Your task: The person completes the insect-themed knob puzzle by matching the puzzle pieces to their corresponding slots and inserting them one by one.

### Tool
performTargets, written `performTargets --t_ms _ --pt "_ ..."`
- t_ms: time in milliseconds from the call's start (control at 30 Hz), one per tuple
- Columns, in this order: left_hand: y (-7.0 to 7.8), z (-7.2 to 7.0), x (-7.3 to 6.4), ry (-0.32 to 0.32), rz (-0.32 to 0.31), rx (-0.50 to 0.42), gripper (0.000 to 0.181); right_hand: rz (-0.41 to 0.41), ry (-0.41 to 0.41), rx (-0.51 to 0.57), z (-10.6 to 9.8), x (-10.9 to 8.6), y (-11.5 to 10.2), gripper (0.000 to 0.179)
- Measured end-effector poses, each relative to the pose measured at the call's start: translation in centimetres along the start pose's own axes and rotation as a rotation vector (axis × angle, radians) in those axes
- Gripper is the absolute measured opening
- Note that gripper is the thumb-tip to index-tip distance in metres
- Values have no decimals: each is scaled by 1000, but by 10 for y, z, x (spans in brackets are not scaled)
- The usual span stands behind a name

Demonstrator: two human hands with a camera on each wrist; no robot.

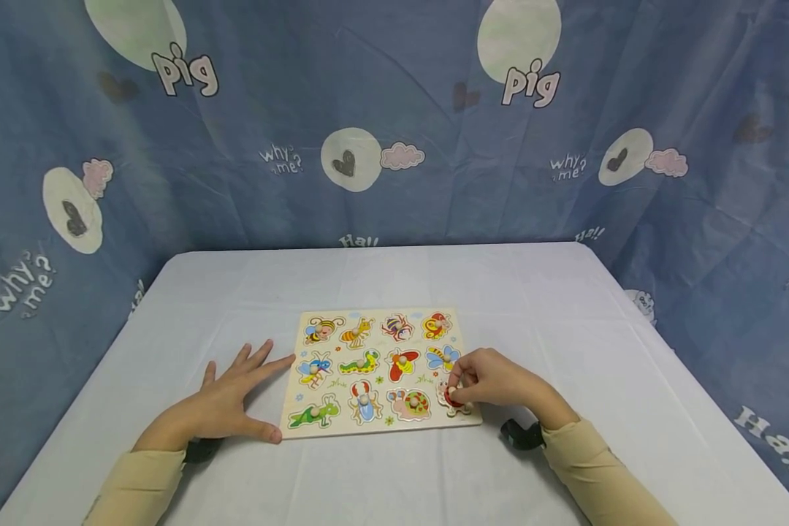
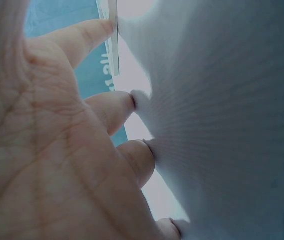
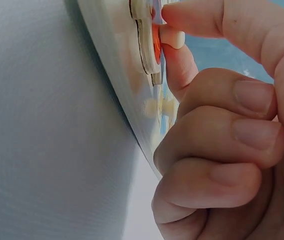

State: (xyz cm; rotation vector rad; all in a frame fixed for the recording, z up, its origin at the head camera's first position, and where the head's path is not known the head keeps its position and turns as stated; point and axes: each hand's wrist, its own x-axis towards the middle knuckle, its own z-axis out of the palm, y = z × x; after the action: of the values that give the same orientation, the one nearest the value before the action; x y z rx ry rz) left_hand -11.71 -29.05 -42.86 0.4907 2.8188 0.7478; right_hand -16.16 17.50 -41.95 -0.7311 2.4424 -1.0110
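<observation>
A wooden knob puzzle board [image 1: 342, 431] printed with insects lies on the table. My right hand [image 1: 502, 380] is at its near right corner, where thumb and index finger pinch the small round knob [image 3: 173, 37] of a red ladybug puzzle piece [image 1: 454, 402]. In the right wrist view the thick edge of that piece stands out above the board face, and the other fingers are curled into the palm. My left hand [image 1: 226, 402] lies spread beside the board's left edge, the thumb at the near left corner and the index fingertip at the side.
Several other knobbed pieces sit on the board, among them a snail [image 1: 410, 404], a beetle [image 1: 365, 403] and a caterpillar [image 1: 360, 363]. A white cloth covers the table [image 1: 381, 482]. Behind it hangs a blue printed curtain [image 1: 394, 88]. Dark wrist devices [image 1: 522, 435] sit under both wrists.
</observation>
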Motion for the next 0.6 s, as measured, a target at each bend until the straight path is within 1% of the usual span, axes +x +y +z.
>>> performTargets --t_ms 400,600 --pt "0 1 0 -1 -8 5 122 17 -13 -9 0 1 2 6" --pt "2 -1 0 -3 -12 7 122 9 -9 -11 0 2 2 5"
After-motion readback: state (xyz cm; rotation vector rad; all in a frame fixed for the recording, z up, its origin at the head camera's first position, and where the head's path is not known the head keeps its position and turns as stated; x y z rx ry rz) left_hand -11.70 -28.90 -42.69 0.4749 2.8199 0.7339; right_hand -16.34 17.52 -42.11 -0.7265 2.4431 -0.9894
